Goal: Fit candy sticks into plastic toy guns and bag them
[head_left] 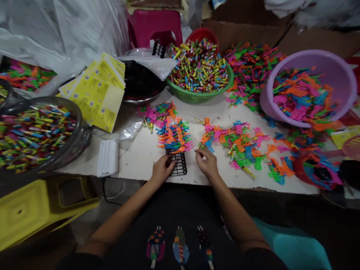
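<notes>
A black plastic grid rack (180, 169) lies at the table's front edge, its far part covered by neat rows of small toy guns (176, 133) in orange, blue and pink. My left hand (163, 168) is closed on the rack's left edge, fingers curled over it. To the right of the rack, my right hand (207, 163) is closed in a pinch just above the table. A small gold-tipped tube (200, 145) shows by its fingertips; whether it is held I cannot tell. Loose toy guns (240, 144) lie scattered right of that hand.
Small coloured tubes fill a green basket (194, 98) and a dark grey basin (81, 129). A purple basin (266, 93) holds more toy guns. Yellow printed cards (95, 99) and a white power box (108, 157) are at left. A yellow stool (25, 210) stands below.
</notes>
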Available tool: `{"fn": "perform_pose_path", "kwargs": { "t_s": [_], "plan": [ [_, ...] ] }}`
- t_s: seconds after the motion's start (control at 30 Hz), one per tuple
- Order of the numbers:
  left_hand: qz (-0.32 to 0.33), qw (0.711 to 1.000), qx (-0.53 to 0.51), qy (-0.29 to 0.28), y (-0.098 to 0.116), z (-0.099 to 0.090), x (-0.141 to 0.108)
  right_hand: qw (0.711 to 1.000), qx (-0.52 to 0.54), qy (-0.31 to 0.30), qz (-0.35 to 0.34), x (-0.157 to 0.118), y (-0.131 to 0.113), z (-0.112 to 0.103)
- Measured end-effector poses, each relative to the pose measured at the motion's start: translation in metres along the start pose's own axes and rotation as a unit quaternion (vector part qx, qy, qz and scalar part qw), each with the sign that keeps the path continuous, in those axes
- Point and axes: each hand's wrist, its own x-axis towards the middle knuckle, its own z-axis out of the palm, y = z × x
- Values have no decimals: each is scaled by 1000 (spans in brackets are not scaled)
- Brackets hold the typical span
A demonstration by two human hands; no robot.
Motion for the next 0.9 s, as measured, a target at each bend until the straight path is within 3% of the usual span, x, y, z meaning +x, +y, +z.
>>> {"fn": "perform_pose_path", "kwargs": {
  "t_s": [0.1, 0.2, 0.3, 0.47, 0.57, 0.73, 0.9],
  "plan": [
    [73, 996, 38, 15, -4, 3, -5, 999, 24, -24, 35, -10, -21, 29],
    [93, 993, 71, -13, -2, 3, -2, 999, -15, 1, 50, -8, -28, 49],
    [99, 991, 66, -59, 5, 3, -1, 998, -41, 32, 37, -4, -23, 55],
    [79, 992, 48, -89, 17, 8, -10, 997, -39, 68, 8, -12, -17, 57],
    [66, 992, 37, -99, 19, 10, -12, 998, -34, 52, 27, -14, -16, 53],
    [46, 993, -4, -112, 15, 3, -11, 993, -6, -79, 87, -9, -8, 19],
    [47, 991, -52, -113, 21, -1, -16, 955, -136, -38, 261, 7, -2, -4]
  ]
}}
